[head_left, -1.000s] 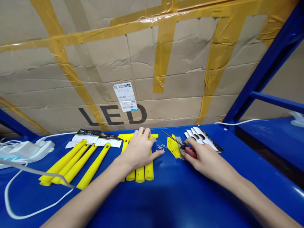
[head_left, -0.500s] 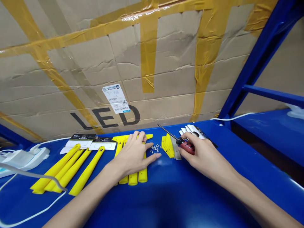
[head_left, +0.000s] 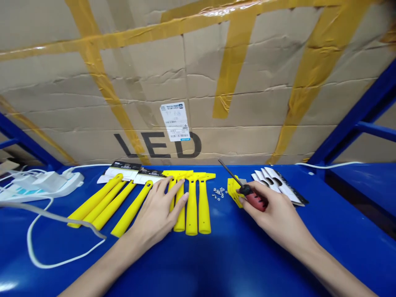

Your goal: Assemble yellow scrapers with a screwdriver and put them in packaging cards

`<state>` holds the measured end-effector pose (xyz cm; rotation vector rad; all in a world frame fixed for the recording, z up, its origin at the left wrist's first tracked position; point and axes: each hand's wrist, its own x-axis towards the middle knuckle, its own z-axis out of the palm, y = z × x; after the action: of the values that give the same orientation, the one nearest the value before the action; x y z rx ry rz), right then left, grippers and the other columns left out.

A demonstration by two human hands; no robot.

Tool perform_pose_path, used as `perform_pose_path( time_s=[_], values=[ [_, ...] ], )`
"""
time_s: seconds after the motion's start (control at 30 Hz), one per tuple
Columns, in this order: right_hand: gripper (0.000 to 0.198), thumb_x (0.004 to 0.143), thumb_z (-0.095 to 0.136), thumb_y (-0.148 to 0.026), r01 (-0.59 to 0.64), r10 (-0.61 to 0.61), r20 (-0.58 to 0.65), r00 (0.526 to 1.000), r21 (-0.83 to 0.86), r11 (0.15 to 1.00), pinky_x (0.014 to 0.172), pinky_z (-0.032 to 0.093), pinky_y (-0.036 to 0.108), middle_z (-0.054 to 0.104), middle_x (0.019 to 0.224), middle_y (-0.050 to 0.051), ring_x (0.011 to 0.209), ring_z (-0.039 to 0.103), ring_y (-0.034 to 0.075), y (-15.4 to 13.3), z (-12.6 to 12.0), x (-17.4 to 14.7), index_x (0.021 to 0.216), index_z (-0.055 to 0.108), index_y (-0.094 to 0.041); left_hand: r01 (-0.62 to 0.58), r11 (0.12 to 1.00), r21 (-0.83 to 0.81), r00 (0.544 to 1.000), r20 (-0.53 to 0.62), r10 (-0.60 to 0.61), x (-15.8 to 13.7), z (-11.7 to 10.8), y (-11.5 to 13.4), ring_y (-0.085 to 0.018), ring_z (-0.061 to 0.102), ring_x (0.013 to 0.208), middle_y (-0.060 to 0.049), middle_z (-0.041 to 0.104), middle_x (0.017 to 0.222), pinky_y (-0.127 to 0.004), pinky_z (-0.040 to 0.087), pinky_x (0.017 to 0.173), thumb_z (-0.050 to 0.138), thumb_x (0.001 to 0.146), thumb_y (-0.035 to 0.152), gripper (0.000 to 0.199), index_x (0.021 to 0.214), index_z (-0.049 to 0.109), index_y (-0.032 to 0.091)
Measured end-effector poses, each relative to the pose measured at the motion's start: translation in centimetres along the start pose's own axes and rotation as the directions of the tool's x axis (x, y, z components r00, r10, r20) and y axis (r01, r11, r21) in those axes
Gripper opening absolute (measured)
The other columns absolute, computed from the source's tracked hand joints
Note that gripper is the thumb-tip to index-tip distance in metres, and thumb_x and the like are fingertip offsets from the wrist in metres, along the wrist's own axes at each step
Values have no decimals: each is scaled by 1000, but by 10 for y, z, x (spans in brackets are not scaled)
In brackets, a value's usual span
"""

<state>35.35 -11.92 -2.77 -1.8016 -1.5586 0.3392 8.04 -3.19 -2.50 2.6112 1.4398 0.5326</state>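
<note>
My left hand [head_left: 159,210] rests with fingers spread over the left part of a row of yellow T-headed scraper handles [head_left: 192,206], covering some of them. Wrapped in my right hand [head_left: 276,208] is a screwdriver [head_left: 256,200] with a red and black handle; its thin shaft points up and left. Below it, close to my right fingertips, lies a small stack of yellow plastic pieces [head_left: 234,190], partly hidden. A scatter of small screws and nuts [head_left: 219,192] lies between the T-headed handles and this stack.
Several yellow tapered handles [head_left: 131,210] with black-and-white cards [head_left: 123,168] lie on the left. Folded white cards [head_left: 275,181] are at right. A power strip [head_left: 69,185] and loose white cable [head_left: 46,264] occupy the left side. A large taped carton [head_left: 198,90] backs the blue surface [head_left: 216,264].
My left hand has shifted left across the T-headed handles, uncovering those on the right. My right hand still grips the screwdriver over the yellow pieces. The camera view has turned.
</note>
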Motion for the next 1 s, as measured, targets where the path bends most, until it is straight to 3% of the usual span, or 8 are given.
perform_pose_path(
  time_s=[0.1, 0.2, 0.43, 0.57, 0.7, 0.83, 1.0],
  values=[
    [22, 87, 59, -42, -5, 3, 25, 1000, 44, 999, 59, 45, 29, 64, 72, 1, 63, 57, 18, -7, 5, -1, 92, 65, -22, 85, 993, -77, 996, 21, -83, -4, -2, -16, -30, 44, 137, -13, 51, 145, -54, 35, 118, 28, 105, 51, 55, 142, 54, 20],
    [25, 88, 59, -46, 7, -15, 82, 997, 91, 996, 57, 44, 29, 60, 69, 1, 61, 55, 17, -16, 14, 0, 91, 64, -22, 75, 994, -80, 997, 9, -75, -2, -4, -28, -29, 48, 131, -14, 59, 137, -50, 37, 117, 27, 106, 49, 55, 136, 57, 13],
    [18, 87, 59, -39, 72, -101, 171, 980, 169, 983, 59, 45, 29, 63, 76, 2, 66, 57, 18, -57, 39, 17, 89, 62, -22, 37, 984, 176, 999, 17, -41, 0, -16, -38, -30, 53, 120, -12, 69, 120, -46, 43, 109, 28, 107, 37, 47, 121, 67, 16],
    [16, 86, 58, -34, 123, -134, 166, 977, 76, 990, 54, 36, 27, 53, 66, -3, 60, 46, 14, -89, 56, 38, 77, 50, -24, 96, 957, 274, 995, 6, -102, -3, -26, -44, -36, 53, 118, -16, 66, 119, -50, 46, 101, 42, 102, 30, 35, 119, 69, 16],
    [20, 85, 56, -23, 231, -220, 223, 950, -27, 973, 56, 33, 26, 54, 67, -3, 61, 48, 14, -113, 79, 67, 73, 39, -24, 180, 919, 351, 981, 1, -192, -5, -30, -54, -36, 59, 109, -19, 61, 117, -48, 51, 89, 49, 97, 23, 30, 121, 66, 16],
    [19, 83, 62, -30, 254, -219, 264, 939, -107, 961, 56, 30, 28, 58, 71, 0, 64, 53, 17, -122, 101, 89, 77, 46, -23, 203, 914, 352, 972, 36, -230, -4, -27, -62, -28, 65, 93, -15, 62, 108, -37, 53, 78, 41, 98, 16, 38, 131, 58, 18],
    [22, 81, 68, -36, 222, -161, 274, 948, -206, 953, 55, 25, 30, 61, 74, 2, 67, 56, 20, -122, 113, 92, 82, 50, -23, 187, 923, 337, 975, 54, -217, -3, -27, -65, -29, 62, 103, -15, 60, 114, -40, 51, 88, 39, 96, 11, 49, 141, 54, 23]
  ],
)
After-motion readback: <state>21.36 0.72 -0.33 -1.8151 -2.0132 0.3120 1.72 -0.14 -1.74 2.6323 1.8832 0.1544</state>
